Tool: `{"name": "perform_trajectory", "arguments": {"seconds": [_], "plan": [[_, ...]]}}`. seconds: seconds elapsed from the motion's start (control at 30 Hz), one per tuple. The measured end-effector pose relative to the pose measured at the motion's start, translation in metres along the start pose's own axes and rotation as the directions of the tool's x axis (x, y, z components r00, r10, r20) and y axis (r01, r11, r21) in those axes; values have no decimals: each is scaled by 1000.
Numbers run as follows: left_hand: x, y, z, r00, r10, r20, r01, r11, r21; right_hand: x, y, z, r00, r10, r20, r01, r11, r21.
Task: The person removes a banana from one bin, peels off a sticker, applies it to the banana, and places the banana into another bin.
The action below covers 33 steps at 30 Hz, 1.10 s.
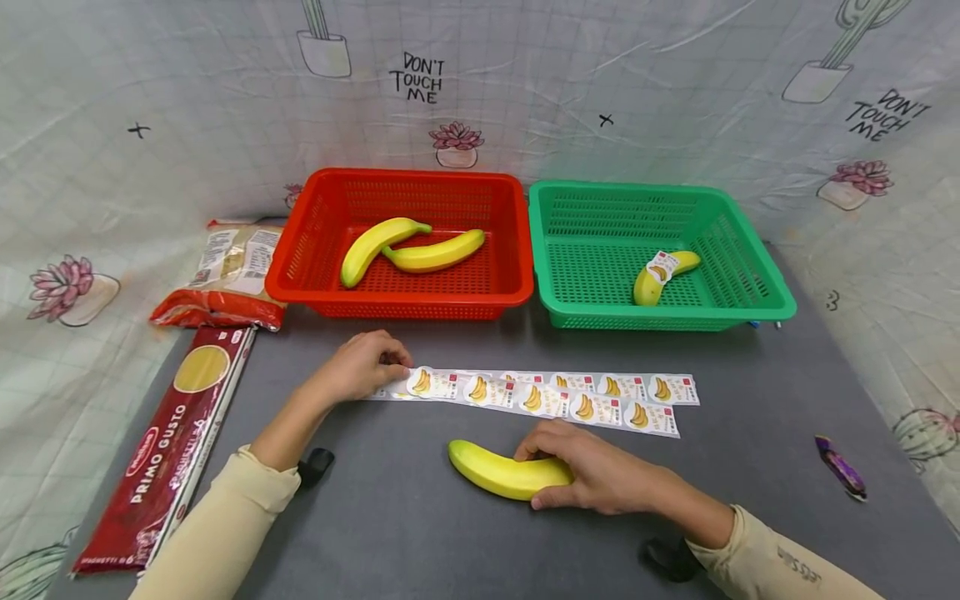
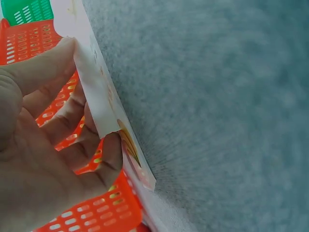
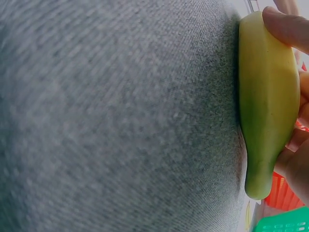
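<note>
On the table, my right hand (image 1: pixel 592 467) grips a yellow banana (image 1: pixel 487 471) by its right part, fingers over the far side and thumb on the near side. The right wrist view shows the banana (image 3: pixel 268 96) lying along the table with its greenish stem end bare. My left hand (image 1: pixel 363 367) pinches the left end of a strip of banana stickers (image 1: pixel 543 398) between thumb and fingers. In the left wrist view, the thumb (image 2: pixel 53 60) presses at the edge of the white strip (image 2: pixel 94 87). A second sticker strip (image 1: pixel 678 389) lies partly under the first.
Behind the strips stand a red basket (image 1: pixel 397 298) with two bananas and a green basket (image 1: pixel 660 315) with one stickered banana (image 1: pixel 666 275). A spaghetti pack (image 1: pixel 165 450) and another food bag (image 1: pixel 232 267) lie left. At far right is a small purple wrapper (image 1: pixel 840 467).
</note>
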<state>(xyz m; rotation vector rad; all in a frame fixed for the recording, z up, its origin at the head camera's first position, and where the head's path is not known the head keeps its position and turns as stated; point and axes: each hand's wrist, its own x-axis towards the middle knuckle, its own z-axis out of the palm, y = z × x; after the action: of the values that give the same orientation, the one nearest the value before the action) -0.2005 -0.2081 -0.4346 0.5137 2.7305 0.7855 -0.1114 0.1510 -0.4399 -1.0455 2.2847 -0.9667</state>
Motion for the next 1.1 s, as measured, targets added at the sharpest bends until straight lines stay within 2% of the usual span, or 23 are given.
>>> {"name": "perform_trajectory", "arguments": {"seconds": [0.23,0.4,0.57,0.73,0.83,0.93,1.0,1.1], "plan": [[3,2,1,999,4,-36,-4,1000,-19,1,0,0,1000,-12,-2,12,1000,-7],[2,2,1,999,1,-35,-1,1000,-13,0,1,0,1000,-17,-11,17,1000,-5],[2,1,0,999,23,-31,-24,1000,-21,-1,1,-1,1000,-17,-8,17,1000,2],[3,3,-3,999,34,-19,-35,997,-66,4,-2,-19,999,-38,-11,38,999,2],[3,6,-6,999,36,-15,-37,996,-85,19,-6,-48,999,-15,-33,16,1000,27],[2,8,-8,1000,28,-8,-29,994,-106,46,-8,-76,999,20,-50,-17,998,56],[2,9,-7,1000,19,2,-18,992,-121,67,-9,-87,998,46,-39,-44,997,65],[1,13,-6,1000,16,16,-14,989,-147,96,-8,-88,999,49,-7,-49,997,60]]}}
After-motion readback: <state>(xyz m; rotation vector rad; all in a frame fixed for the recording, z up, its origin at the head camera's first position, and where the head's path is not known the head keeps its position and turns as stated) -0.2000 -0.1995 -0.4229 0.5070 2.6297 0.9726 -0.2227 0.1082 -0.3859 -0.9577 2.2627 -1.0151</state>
